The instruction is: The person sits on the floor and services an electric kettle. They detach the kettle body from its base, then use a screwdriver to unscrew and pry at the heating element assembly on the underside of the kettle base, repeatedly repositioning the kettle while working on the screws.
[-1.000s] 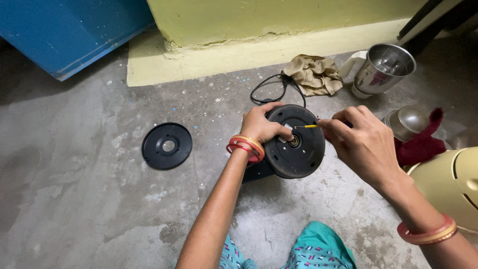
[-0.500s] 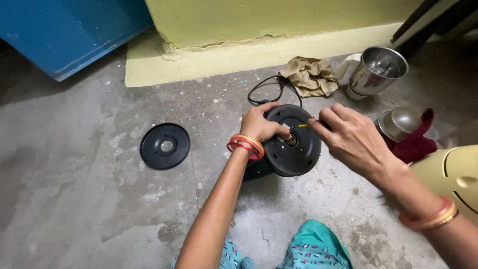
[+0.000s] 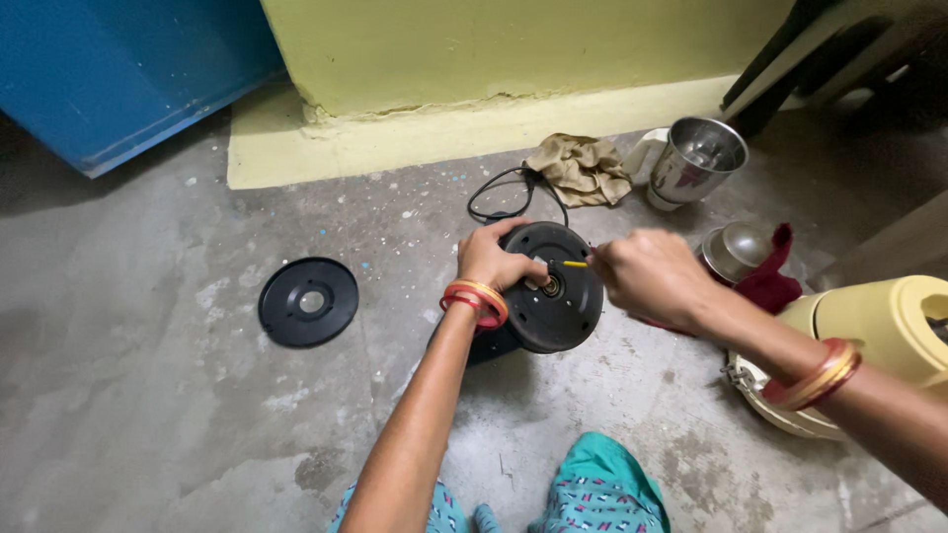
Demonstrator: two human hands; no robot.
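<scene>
A round black appliance base stands tilted on the concrete floor, its underside facing me. My left hand grips its upper left rim and steadies it. My right hand is closed around a thin yellow-handled tool whose tip points at the metal hub in the middle of the base. A black power cord loops on the floor behind the base. Both wrists wear red and gold bangles.
A loose black round cover plate lies to the left. A crumpled brown cloth, a steel jar with a white handle, a steel lid on a dark red cloth and a cream plastic housing sit to the right.
My right hand has drawn back slightly to the right with the tool. The view has shifted a little; my left hand keeps its hold on the base.
</scene>
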